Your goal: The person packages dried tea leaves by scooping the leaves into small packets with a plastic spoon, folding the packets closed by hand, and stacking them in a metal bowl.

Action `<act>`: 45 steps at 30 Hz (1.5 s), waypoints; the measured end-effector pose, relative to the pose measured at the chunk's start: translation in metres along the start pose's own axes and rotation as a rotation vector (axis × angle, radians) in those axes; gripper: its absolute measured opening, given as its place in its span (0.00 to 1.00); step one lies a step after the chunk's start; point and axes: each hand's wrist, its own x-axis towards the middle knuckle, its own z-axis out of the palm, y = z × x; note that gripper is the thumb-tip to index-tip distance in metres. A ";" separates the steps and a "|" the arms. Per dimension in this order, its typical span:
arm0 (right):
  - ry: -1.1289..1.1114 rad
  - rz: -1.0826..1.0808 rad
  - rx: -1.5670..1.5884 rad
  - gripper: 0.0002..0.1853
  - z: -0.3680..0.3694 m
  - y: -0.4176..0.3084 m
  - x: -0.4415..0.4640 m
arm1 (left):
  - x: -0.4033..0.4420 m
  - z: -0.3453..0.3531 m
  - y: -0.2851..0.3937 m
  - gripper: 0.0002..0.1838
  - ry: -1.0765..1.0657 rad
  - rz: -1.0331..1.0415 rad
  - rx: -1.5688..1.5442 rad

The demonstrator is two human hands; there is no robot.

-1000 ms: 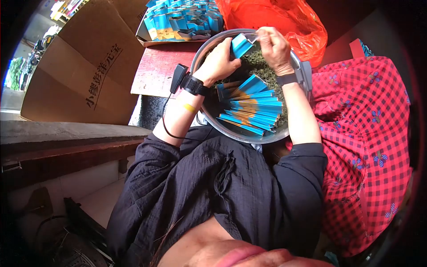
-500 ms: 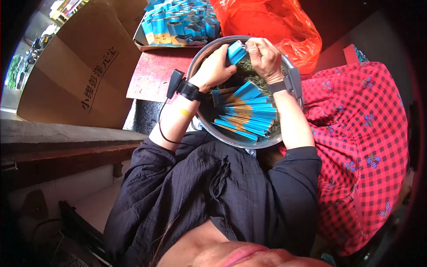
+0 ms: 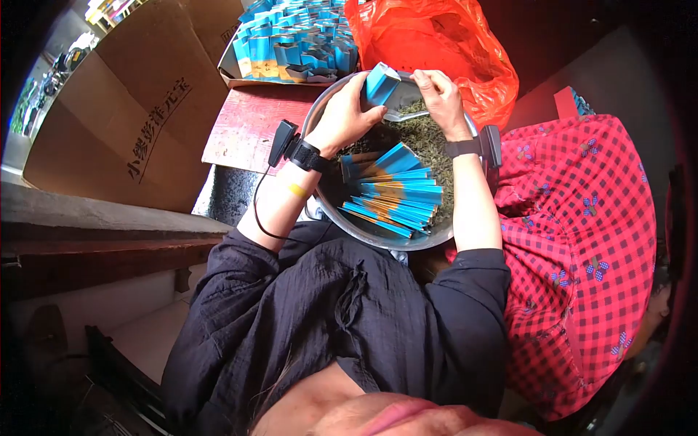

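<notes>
My left hand (image 3: pixel 344 120) grips a small blue paper box (image 3: pixel 381 84) above the far side of a round metal basin (image 3: pixel 337 212). The box's open end faces up and away. My right hand (image 3: pixel 442 103) is closed on a light-coloured spoon (image 3: pixel 407 115), whose bowl points left, just below the box. Under the spoon lies dried, crumbled greenish leaf material (image 3: pixel 425 134) in the basin. A fan of flat blue-and-orange paper boxes (image 3: pixel 400 190) rests on the near side of the basin, below both hands.
Behind the basin, a carton (image 3: pixel 231 71) is packed with upright blue boxes (image 3: pixel 294 43). Next to it sits a red plastic bag (image 3: pixel 436 43). A large cardboard box (image 3: pixel 123 109) stands at left on a ledge. Red checked cloth (image 3: pixel 574 261) lies close on the right.
My right hand has moved away from the box's opening, and the spoon now shows over the leaf material. My left hand still holds the box, tilted slightly differently.
</notes>
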 end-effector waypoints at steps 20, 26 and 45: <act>-0.416 0.110 0.216 0.15 0.005 -0.048 -0.006 | 0.005 0.006 -0.017 0.13 0.071 -0.053 -0.228; -0.395 0.185 0.272 0.14 0.006 -0.027 -0.005 | 0.016 -0.007 -0.014 0.09 0.099 -0.133 -0.404; -0.387 0.339 0.274 0.13 0.017 -0.021 -0.003 | 0.068 -0.174 -0.192 0.38 0.601 -0.467 0.275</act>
